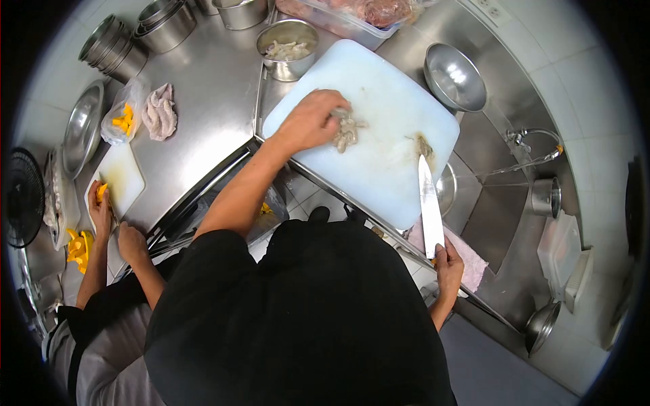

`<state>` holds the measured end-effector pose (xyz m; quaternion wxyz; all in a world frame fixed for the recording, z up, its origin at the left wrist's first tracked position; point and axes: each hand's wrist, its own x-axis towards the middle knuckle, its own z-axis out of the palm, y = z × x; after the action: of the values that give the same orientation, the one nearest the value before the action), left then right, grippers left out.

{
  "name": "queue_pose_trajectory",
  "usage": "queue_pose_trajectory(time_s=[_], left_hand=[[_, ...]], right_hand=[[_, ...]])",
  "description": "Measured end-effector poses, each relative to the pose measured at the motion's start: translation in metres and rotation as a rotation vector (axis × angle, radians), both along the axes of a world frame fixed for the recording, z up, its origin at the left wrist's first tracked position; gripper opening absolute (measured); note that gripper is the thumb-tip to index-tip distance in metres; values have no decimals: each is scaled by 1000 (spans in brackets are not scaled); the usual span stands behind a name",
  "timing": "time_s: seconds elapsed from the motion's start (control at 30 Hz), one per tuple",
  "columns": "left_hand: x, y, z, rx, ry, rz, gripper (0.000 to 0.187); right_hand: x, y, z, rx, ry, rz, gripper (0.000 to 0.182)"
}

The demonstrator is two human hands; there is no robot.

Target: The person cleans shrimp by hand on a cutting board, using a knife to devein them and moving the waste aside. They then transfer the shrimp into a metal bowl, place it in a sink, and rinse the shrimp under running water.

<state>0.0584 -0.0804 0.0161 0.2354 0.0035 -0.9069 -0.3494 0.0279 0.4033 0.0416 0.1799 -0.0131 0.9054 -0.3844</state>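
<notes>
On the large white cutting board (379, 88), my left hand (313, 120) reaches in from the left, its fingers curled at a small pile of greyish, shiny pieces (347, 135). What its blurred fingertips hold is hard to make out. My right hand (448, 267) is closed round the handle of a large knife (430, 206). The blade lies over the board's right edge, its tip beside a small dark, wet scrap (423, 145). Behind the board stands a steel pot (288, 69) with pale pieces inside.
A co-worker's hands (115, 230) work with yellow pieces on a small board (122, 172) at the left. A steel bowl (455, 78), sink (497, 210) and running faucet (538, 132) are at the right. A pink cloth (474, 260) lies near my right hand.
</notes>
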Motion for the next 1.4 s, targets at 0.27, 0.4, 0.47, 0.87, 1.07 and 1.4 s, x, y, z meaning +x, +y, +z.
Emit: queue_pose_trajectory(time_s=[0.27,0.4,0.47,0.87,1.07,1.4], left_hand=[[9,-23,-30,798,87,107,42],[9,-35,-24,1078,154,21,42],[6,-36,-22,954,84,108,42],[7,26,-7,-184,-77,86,57],[23,28,1,106,-46,37,55],[-17,-17,-5,430,-51,222,57]], right_hand=[[-14,-7,-4,1,11,48,39],[-12,-12,2,0,-5,55,40],[-11,-12,0,1,27,71,41],[-11,-10,-1,22,33,90,42],[-17,-2,-9,0,39,118,42],[-18,-5,2,5,34,252,41]])
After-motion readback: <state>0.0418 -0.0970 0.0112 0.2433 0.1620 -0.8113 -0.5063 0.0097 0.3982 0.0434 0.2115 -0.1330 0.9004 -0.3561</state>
